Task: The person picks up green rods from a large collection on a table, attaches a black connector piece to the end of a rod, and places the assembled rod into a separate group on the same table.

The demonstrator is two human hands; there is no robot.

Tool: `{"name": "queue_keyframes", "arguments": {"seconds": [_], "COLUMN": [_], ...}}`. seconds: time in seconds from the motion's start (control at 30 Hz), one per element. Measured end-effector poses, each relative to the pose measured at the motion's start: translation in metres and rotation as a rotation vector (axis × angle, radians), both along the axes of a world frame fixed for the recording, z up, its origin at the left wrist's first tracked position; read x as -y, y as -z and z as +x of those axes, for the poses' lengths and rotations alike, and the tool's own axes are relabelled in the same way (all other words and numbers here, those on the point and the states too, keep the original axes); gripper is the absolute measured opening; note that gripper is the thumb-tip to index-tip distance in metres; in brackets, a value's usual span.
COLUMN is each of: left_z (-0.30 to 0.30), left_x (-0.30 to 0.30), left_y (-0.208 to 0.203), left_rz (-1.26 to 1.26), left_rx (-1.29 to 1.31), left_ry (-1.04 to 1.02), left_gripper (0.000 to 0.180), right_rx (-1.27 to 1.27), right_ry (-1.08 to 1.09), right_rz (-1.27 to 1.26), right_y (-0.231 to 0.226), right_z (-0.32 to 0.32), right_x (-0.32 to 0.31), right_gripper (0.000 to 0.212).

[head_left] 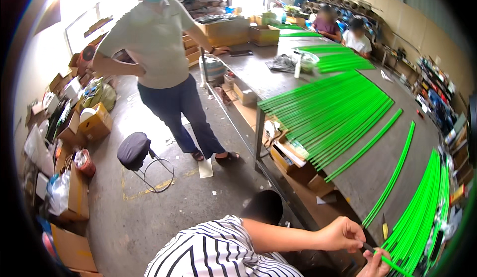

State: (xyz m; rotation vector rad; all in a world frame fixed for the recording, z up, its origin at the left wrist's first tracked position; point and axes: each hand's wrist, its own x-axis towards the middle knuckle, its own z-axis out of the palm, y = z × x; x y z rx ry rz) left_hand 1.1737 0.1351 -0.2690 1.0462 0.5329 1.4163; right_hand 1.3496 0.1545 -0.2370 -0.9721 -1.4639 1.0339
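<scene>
From the striped sleeve my left arm reaches right across the near table corner. My left hand (pixel 344 235) pinches a small black piece (pixel 368 247) between thumb and fingertips. Just beyond it, at the lower right, my right hand (pixel 375 264) is closed round a thin green strip (pixel 397 267), whose end meets the black piece. Whether the piece sits over the strip's end or only touches it, I cannot tell. Close by lies a dense bundle of long green strips (pixel 420 212). A pointed tool with a yellow handle (pixel 385 230) rests between that bundle and my hands.
Rows of green strips (pixel 338 113) cover much of the long dark table (pixel 367 187). A masked person (pixel 164 48) stands at its left side, hand on the edge. Two people sit at the far end. A stool (pixel 134 150) and cardboard boxes (pixel 97 123) stand left.
</scene>
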Motion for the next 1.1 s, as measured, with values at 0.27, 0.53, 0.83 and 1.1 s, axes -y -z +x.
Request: {"name": "queue_keyframes", "arguments": {"seconds": [0.27, 0.53, 0.83, 1.1], "left_z": [-0.007, -0.007, -0.01, -0.011], "left_x": [0.009, 0.009, 0.01, 0.011], "left_y": [0.006, 0.009, 0.007, 0.008], "left_rz": [-0.08, -0.131, -0.2, -0.276], "left_rx": [0.048, 0.098, 0.085, 0.137], "left_ry": [-0.022, 0.019, 0.027, 0.012], "left_gripper": [0.005, 0.008, 0.007, 0.007], "right_rx": [0.004, -0.003, -0.063, 0.041], "right_ry": [-0.04, 0.082, -0.13, -0.101], "right_rz": [-0.088, -0.058, -0.015, -0.1], "right_y": [0.009, 0.027, 0.032, 0.022], "right_z": [-0.007, 0.002, 0.005, -0.001], "right_x": [-0.005, -0.009, -0.015, -0.011], "right_gripper": [0.02, 0.017, 0.017, 0.019]}}
